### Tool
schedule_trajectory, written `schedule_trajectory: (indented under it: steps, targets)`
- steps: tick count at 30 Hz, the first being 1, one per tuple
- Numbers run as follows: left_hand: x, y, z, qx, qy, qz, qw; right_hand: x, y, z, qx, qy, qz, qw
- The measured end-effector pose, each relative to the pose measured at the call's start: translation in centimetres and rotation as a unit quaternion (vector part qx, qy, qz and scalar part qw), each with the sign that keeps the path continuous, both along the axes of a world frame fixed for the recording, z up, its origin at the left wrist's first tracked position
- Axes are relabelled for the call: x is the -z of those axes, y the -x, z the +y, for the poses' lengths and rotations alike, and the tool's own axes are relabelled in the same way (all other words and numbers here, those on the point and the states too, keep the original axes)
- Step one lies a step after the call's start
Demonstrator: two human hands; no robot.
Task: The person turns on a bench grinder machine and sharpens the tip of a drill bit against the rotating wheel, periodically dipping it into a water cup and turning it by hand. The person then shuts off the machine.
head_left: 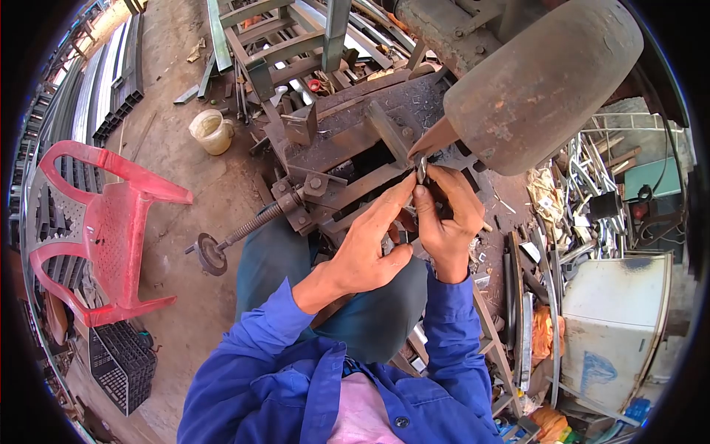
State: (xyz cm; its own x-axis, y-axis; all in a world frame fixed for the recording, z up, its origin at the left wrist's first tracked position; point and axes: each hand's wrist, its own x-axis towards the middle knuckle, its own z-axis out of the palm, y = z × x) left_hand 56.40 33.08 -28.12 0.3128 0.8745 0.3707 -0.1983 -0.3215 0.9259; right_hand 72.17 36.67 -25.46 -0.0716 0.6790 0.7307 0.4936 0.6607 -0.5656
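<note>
A short, shiny metal piece with a spiral look, apparently a drill bit, points up from between my fingertips. My right hand pinches it between thumb and forefinger. Fingertips of my left hand press against its other side, while the left thumb lies lower and apart from it. Just above the bit is the pointed, rusty wedge-shaped part of a machine with a large brown rounded housing; whether bit and machine touch I cannot tell. Beneath my hands lies the machine's steel base with its clamp.
A threaded clamp screw with a handwheel sticks out to the left. Further left stand a red plastic chair, a black crate and a whitish bucket. Scrap metal and a white panel crowd the right side.
</note>
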Motion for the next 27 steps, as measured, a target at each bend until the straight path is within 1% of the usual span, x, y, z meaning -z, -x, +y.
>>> schedule_trajectory:
  steps: [12,23,25,27]
  targets:
    - [0.7,-0.1,0.1,0.010,0.017,-0.016,1.000,0.2,0.3,-0.4,0.036,0.014,-0.008,0.999]
    - [0.3,-0.1,0.3,0.018,0.025,-0.026,0.999,-0.1,0.6,-0.9,0.062,0.035,-0.015,0.997]
    - [0.3,-0.1,0.4,0.019,0.025,-0.027,0.999,-0.3,0.7,-1.1,0.061,0.066,-0.009,0.996]
    - [0.3,0.0,0.4,0.028,0.043,-0.034,0.998,-0.2,0.6,-1.0,0.061,0.069,-0.011,0.996]
